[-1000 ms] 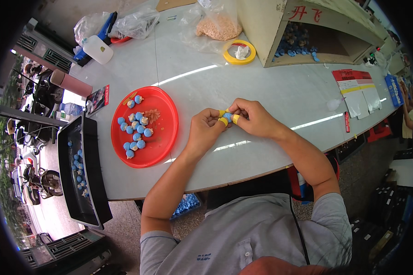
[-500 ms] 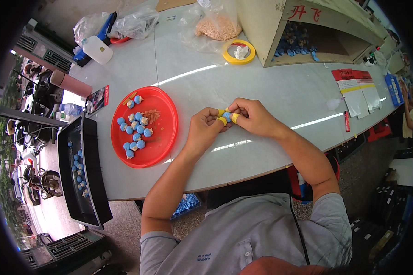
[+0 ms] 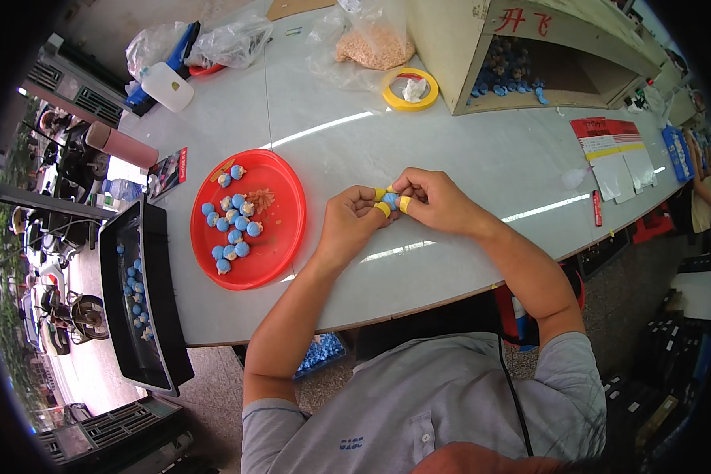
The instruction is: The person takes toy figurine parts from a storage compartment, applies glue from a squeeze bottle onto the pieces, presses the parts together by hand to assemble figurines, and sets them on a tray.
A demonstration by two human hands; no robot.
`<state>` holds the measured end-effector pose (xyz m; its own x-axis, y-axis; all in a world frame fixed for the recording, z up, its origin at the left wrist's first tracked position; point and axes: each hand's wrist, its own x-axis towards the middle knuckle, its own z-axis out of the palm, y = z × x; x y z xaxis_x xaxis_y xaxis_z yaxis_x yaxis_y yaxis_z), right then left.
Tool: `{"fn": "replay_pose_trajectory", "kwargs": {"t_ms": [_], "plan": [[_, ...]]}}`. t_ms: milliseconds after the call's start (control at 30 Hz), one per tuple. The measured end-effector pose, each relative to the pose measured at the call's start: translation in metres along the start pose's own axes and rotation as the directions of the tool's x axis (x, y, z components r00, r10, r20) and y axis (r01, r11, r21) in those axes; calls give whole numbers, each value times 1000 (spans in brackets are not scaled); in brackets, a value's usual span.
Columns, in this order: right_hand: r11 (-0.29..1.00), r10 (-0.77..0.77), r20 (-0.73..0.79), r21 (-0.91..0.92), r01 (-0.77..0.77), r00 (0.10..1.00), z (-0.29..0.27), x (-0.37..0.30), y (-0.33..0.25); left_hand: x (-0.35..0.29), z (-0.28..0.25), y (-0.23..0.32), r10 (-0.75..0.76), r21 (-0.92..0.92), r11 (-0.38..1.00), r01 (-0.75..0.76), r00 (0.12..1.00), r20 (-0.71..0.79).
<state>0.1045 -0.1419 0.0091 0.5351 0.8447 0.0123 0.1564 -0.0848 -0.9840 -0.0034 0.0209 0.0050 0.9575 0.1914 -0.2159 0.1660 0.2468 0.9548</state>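
Over the table's middle, my left hand (image 3: 355, 215) and my right hand (image 3: 432, 201) meet around a small blue ball-shaped piece (image 3: 390, 201). Yellow tape wraps the thumb and a fingertip of each hand. Both hands pinch the piece, and the fingers cover most of it. To their left lies a round red plate (image 3: 284, 257) bearing several small blue-and-beige figure pieces (image 3: 235, 215) and a patch of small flesh-coloured parts (image 3: 261, 199).
A black tray (image 3: 178, 336) with more blue pieces hangs at the table's left edge. Toward the back are a roll of yellow tape (image 3: 432, 95), a bag of beige parts (image 3: 375, 49), a white bottle (image 3: 167, 87) and an open box (image 3: 450, 59). Printed sheets (image 3: 608, 146) lie right.
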Motion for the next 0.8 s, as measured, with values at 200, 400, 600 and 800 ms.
{"fn": "replay_pose_trajectory", "kwargs": {"t_ms": [200,400,600,800], "plan": [[999,-29,-13,-39,28,999,2,-1,8,0,2,-3,15,11,1000,-15,1000,-16],[996,-54,-42,-73,51,998,5,-1,7,2,3,-6,29,28,999,-28,999,-38],[995,-79,-65,-72,74,995,7,0,6,2,4,-7,31,48,998,-28,998,-58],[995,-68,-72,-73,63,995,8,0,6,3,4,-8,38,56,998,-34,996,-75]]}}
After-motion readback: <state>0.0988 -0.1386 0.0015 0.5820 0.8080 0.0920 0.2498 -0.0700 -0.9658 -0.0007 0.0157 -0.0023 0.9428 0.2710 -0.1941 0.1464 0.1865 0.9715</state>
